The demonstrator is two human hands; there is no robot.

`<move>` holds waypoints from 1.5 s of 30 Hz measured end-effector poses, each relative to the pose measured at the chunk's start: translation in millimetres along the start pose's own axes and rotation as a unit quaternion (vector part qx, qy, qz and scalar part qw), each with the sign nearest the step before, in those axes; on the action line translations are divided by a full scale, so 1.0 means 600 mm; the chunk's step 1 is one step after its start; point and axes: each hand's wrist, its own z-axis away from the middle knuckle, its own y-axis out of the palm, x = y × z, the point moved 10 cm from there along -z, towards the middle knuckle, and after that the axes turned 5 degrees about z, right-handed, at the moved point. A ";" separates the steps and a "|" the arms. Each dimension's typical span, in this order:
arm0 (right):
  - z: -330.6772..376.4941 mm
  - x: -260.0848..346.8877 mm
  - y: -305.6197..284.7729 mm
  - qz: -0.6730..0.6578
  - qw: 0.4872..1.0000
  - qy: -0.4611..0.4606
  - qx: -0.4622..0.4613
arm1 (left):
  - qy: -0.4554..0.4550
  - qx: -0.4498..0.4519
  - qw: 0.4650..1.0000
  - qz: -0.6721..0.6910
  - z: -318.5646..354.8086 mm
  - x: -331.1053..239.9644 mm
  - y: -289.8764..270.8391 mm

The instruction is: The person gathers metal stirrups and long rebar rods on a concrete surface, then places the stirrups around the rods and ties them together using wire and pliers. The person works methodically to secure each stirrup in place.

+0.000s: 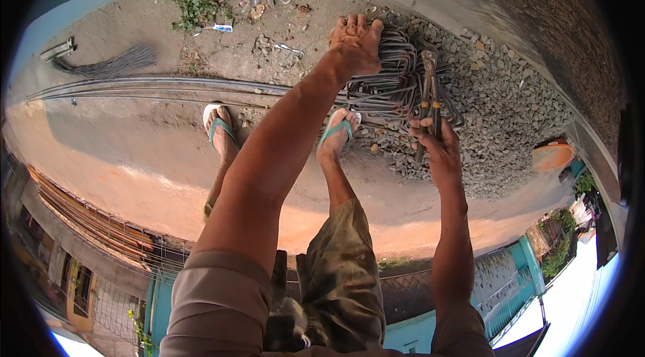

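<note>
Steel rebar stirrups (393, 85), bent into loops and stacked in a bundle, lie on the gravel pile (497, 108) at upper centre-right. Left hand (355, 41) sits on top of the bundle, palm down, fingers curled over the upper loops, gripping them. Right hand (437, 145) is closed in a fist round the handles of the pincers (428, 98); tool is near upright, head at the bundle's right side, touching or just over the wire loops, cannot tell which. Pincer jaws look closed, small in view.

Long straight rebar rods (154, 86) run along the concrete ground (134, 155) from far left to the bundle, passing under the left forearm. Two feet in green flip-flops: left foot (220, 130) just below the rods, right foot (338, 134) at the gravel edge, just beside the bundle. Broom (107, 61) lies upper left, well apart from the hands. Orange bowl-like thing (552, 155) on the right rim of the gravel. Weeds (195, 7) and litter along the top by the wall. Camouflage shorts (342, 276) at bottom centre.
</note>
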 end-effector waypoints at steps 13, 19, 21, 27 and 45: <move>-0.010 -0.012 0.110 -0.209 0.949 0.203 0.120 | 0.003 0.083 0.996 0.042 0.016 0.005 -0.004; -0.017 -0.008 0.124 -0.173 0.949 0.256 0.070 | -0.005 0.080 0.996 0.050 0.020 0.016 -0.004; -0.017 -0.006 0.124 -0.178 0.945 0.260 0.086 | -0.005 0.079 0.996 0.043 0.025 0.014 -0.005; -0.017 0.009 0.128 -0.195 0.934 0.268 0.135 | -0.003 0.038 0.997 0.066 0.020 0.022 -0.002; -0.007 -0.014 0.148 -0.205 0.932 0.294 0.047 | -0.003 -0.071 0.993 0.096 0.019 0.031 -0.015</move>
